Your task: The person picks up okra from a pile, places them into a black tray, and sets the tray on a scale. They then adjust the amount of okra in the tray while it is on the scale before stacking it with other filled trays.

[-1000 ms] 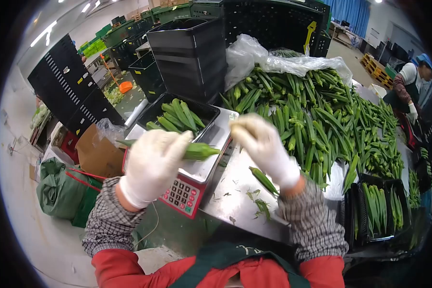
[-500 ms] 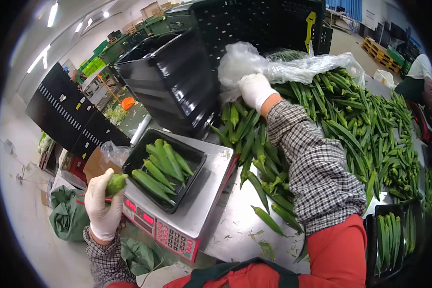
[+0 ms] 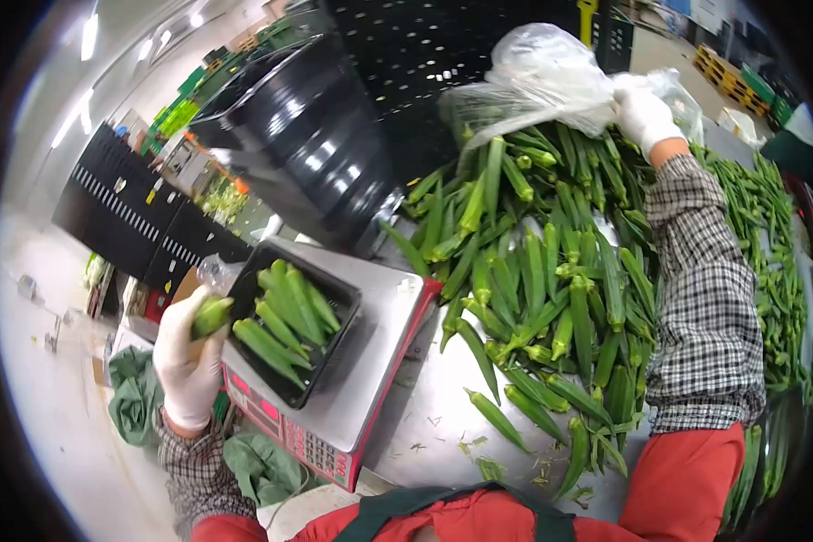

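Note:
Okra (image 3: 212,316) is held in my gloved left hand (image 3: 185,370), just left of a black tray (image 3: 331,357). Several okra pods lie side by side in that tray, which rests on a scale (image 3: 384,298) with a steel platform and a red-edged keypad. My gloved right hand (image 3: 646,117) is closed on a clear plastic bag (image 3: 546,90) at the back of the table. Below the bag spreads a loose heap of okra (image 3: 533,271). Part of the heap's right side is hidden by my right sleeve.
Nested black trays (image 3: 303,154) stand tall behind the scale. A perforated black crate (image 3: 397,54) backs the table. More okra (image 3: 750,253) covers the right side, with filled trays (image 3: 768,452) at lower right. Green cloth (image 3: 266,465) hangs below the scale.
My right hand has moved right, drawing the plastic bag with it and baring more okra. Okra is spread wider over the middle. My left hand still holds its okra beside the tray.

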A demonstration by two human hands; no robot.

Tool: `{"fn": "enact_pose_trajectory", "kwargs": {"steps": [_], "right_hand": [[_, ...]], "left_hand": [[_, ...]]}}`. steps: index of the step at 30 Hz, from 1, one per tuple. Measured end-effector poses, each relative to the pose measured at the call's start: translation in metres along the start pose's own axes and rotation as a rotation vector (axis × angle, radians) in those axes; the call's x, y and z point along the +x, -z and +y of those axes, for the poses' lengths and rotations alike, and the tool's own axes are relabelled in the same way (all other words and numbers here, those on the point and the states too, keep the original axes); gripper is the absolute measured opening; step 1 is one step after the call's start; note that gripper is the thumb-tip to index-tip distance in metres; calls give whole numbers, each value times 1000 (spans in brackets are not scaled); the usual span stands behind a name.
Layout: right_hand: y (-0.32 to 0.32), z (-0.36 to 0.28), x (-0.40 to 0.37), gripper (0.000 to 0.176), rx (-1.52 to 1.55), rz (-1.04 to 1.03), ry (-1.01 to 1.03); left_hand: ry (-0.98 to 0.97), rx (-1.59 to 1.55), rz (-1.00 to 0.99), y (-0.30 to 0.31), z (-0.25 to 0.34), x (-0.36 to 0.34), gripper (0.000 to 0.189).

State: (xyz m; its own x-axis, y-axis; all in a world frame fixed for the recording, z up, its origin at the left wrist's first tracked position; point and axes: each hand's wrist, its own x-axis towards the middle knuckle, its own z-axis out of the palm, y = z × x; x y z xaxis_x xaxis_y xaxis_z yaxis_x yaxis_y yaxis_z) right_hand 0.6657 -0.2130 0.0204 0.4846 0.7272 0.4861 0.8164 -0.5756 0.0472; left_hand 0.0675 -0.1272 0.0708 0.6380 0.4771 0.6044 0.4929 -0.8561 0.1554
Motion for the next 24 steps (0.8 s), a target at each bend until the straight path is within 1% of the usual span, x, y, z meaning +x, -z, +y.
{"fn": "enact_pose_trajectory", "kwargs": {"steps": [1,3,4,5,6,7,9,11,12,14,15,16,17,18,19,20,21,22,23,24], "right_hand": [[-4,3,1,24,120,-42,1],[-11,7,8,21,175,-123,143],[6,-6,3,22,160,-118,190],[26,-23,-3,22,221,-139,180],[28,-25,-4,28,305,-136,179],[40,-38,-8,39,403,-154,124],[82,-67,-19,45,524,-295,67],[107,-87,-27,42,624,-82,174],[118,-96,-31,41,673,22,230],[150,-120,-45,37,742,44,240],[161,-128,-51,36,779,54,246],[164,-133,-54,30,771,64,299],[168,-140,-59,29,822,14,320],[174,-150,-67,29,873,-36,340],[180,-162,-75,28,922,-87,360],[188,-176,-83,28,924,-179,328],[191,-194,-96,28,1013,-191,364],[201,-213,-107,27,981,-242,388],[196,-230,-113,29,1016,-250,480],[189,-246,-118,32,977,-228,604]], "left_hand": [[-13,-12,-20,-1,0,1,47],[-55,12,-100,0,4,7,48],[-59,6,-91,0,2,7,48],[-72,-3,-81,2,-1,8,48],[-56,-24,-88,6,-3,10,46],[-51,-55,-97,10,-4,12,44],[-143,-135,-83,12,-4,17,49],[-181,-201,-98,15,0,19,52],[-202,-236,-71,15,1,20,52],[-240,-299,-19,13,1,20,52],[-190,-366,-20,12,1,18,50],[-140,-432,-21,11,1,16,49],[-90,-499,-22,12,1,14,47],[8,-626,-10,16,1,12,43],[103,-961,98,11,-2,10,39],[184,-1076,136,13,-5,11,38],[265,-1190,175,15,-8,12,38],[352,-1374,186,13,-7,14,36],[377,-1523,191,5,-13,13,32],[469,-1597,202,-2,-16,12,32]]}}
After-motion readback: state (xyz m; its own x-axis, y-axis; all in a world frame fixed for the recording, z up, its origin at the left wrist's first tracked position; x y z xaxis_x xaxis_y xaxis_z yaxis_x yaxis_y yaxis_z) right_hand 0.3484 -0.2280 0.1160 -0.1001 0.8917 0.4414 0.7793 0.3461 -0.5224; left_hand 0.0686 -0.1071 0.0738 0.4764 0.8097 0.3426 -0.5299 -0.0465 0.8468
